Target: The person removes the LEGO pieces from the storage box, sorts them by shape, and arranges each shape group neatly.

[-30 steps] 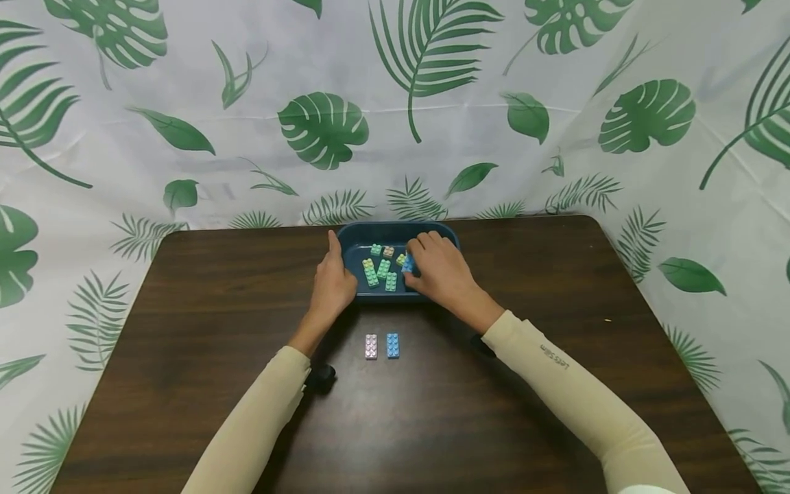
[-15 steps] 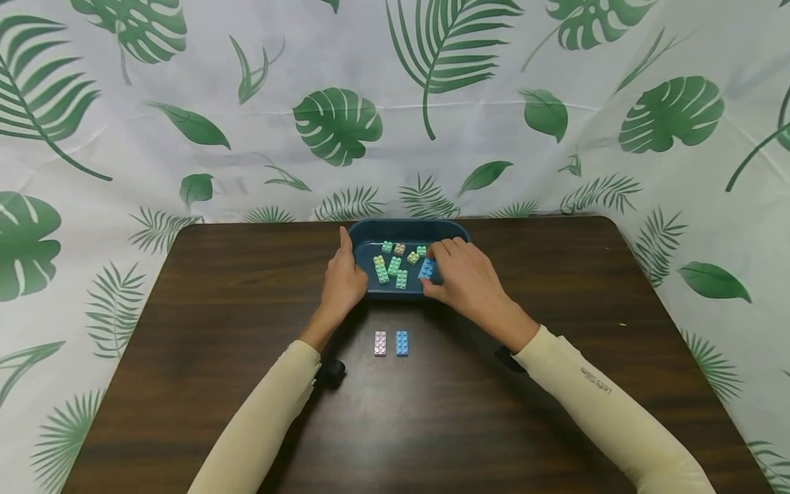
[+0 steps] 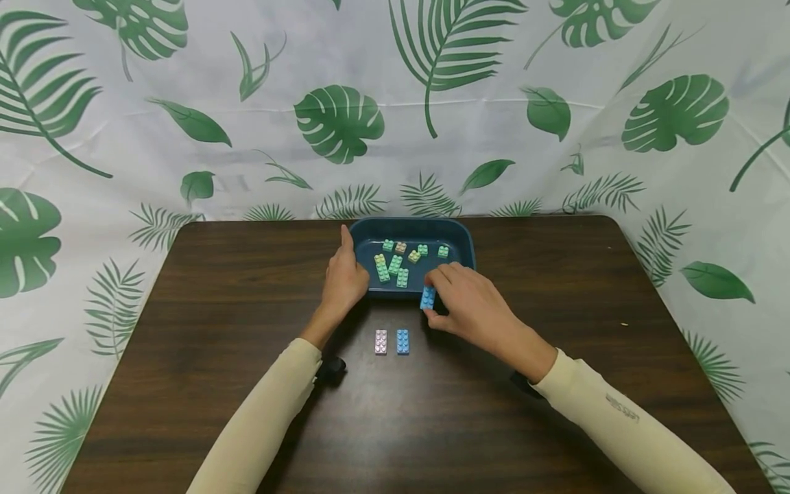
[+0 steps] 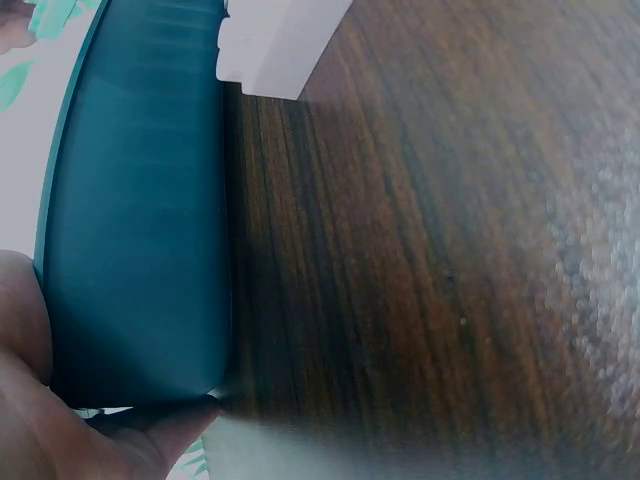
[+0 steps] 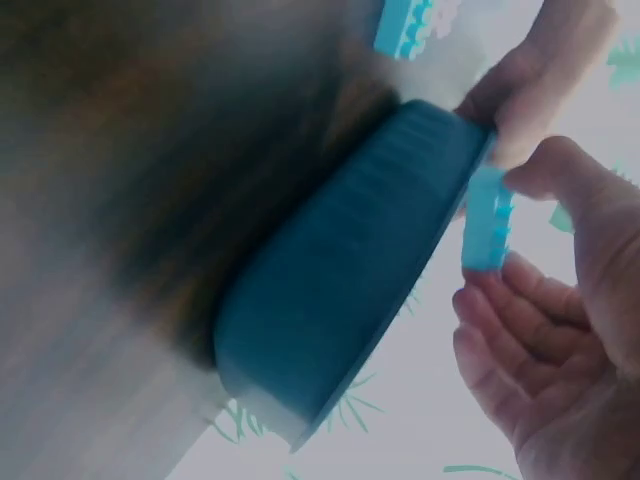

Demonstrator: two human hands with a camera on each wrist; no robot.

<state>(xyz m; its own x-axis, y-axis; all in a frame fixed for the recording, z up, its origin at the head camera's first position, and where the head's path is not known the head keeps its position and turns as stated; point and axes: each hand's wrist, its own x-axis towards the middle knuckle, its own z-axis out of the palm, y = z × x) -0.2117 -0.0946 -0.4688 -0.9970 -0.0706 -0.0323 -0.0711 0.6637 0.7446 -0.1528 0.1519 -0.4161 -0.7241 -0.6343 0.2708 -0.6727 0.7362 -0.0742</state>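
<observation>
A blue toy building brick (image 3: 428, 297) is pinched between the thumb and fingertips of my right hand (image 3: 469, 298), held just over the near rim of a dark blue tray (image 3: 444, 230). The right wrist view shows the same brick (image 5: 487, 220) end to end between thumb and fingers. My left hand (image 3: 344, 278) grips the tray's left end, thumb at the rim; the left wrist view shows fingers round the tray's corner (image 4: 140, 250). Inside the tray lie several green bricks (image 3: 402, 278), a yellowish one (image 3: 414, 256) and a tan one (image 3: 400, 248).
On the brown wooden table (image 3: 247, 288), in front of the tray, a pink brick (image 3: 380, 342) and another blue brick (image 3: 403, 342) lie side by side. A leaf-patterned white cloth (image 3: 247, 158) hangs behind the table. A tiny yellow scrap (image 3: 624, 324) lies at the right.
My right hand has lifted the blue brick from the tray's right part toward me, over the near rim. A green brick at the tray's right now shows. The left hand keeps its hold.
</observation>
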